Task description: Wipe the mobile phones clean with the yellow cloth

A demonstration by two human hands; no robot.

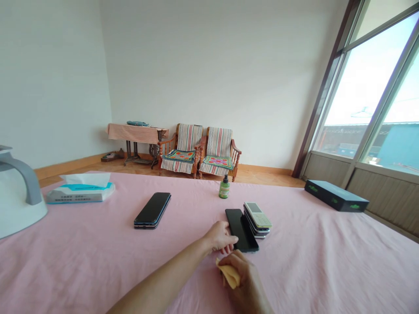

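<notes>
Head view shows a table under a pink cloth (310,261), with the person's left hand (220,237) reaching forward, its fingertips touching the near left edge of a black phone (241,230) that lies flat near the middle of the table. That hand is loosely spread, clamped on nothing. Just nearer, the right hand (244,281) is curled tight around a folded yellow cloth (229,274) (only a corner shows). Right beside the black phone leans a small stack of phones (258,219), a pale keypad one on top. Farther off stands a green spray bottle (224,187); another dark phone (152,209) lies to the left, a tissue pack (80,189) at far left, a dark box (336,196) at far right.
</notes>
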